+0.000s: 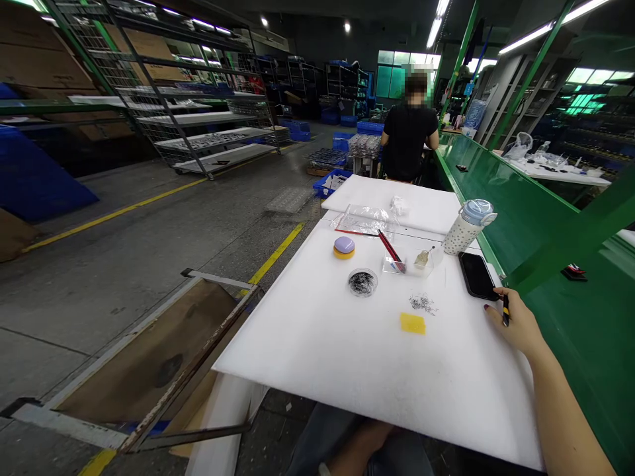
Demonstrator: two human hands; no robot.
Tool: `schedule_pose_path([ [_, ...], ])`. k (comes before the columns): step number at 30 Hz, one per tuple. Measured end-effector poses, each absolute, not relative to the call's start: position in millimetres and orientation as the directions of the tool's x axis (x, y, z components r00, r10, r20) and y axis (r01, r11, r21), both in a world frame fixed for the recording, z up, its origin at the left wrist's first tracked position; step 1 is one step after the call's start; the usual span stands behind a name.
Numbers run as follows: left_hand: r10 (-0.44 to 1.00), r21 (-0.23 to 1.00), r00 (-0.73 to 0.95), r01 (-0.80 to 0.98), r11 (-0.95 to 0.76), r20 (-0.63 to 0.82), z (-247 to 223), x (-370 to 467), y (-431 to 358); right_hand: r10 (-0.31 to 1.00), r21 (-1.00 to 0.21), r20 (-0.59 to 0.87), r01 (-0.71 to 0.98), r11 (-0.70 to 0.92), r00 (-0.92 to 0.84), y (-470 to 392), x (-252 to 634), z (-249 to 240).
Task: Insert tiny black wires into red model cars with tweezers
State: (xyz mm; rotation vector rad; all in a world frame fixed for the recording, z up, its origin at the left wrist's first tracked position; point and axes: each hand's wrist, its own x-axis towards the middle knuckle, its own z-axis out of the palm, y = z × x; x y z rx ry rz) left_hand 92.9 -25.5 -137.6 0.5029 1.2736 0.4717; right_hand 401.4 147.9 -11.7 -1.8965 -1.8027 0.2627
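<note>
On the near side, a rounded tin (344, 247) with a smooth lilac lid and yellow base is seen at left, followed by a round, clear dish (362, 283) filled with fine black slivers and a crinkled plastic bag (364, 217). The left hand (376, 436) is shadowed below the table edge; its grip cannot be told. Slim red tools (389, 248) are propped in a clear tray (413, 270); nearer, a yellow block (413, 323) is placed beside scattered dark bits (423, 303). Farther right, a speckled bottle (465, 228) is stood upright behind a glossy black phone (476, 275). A black-and-yellow tool (505, 311) is clasped in the right hand (513, 320), well apart from the left, at the phone's near corner. The table (322, 370) is faced with matte white sheet. Beyond, wire racks (213, 135), a grey floor (238, 198), a black-shirted person (409, 142) seen from behind and a green partition (536, 198) are shown.
</note>
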Motion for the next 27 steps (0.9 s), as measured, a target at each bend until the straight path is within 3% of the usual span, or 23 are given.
schedule_pose_path([
  [18, 0.611, 0.622, 0.217, -0.025, 0.783, -0.761, -158, 96, -26, 0.964, -0.463, 0.256, 0.885, 0.053, 0.076, 150, 404, -16],
  [27, 0.676, 0.723, 0.304, 0.070, 0.687, -0.671, -182, 92, -31, 0.943, -0.481, 0.327, 0.869, 0.113, 0.058, 145, 389, -4],
])
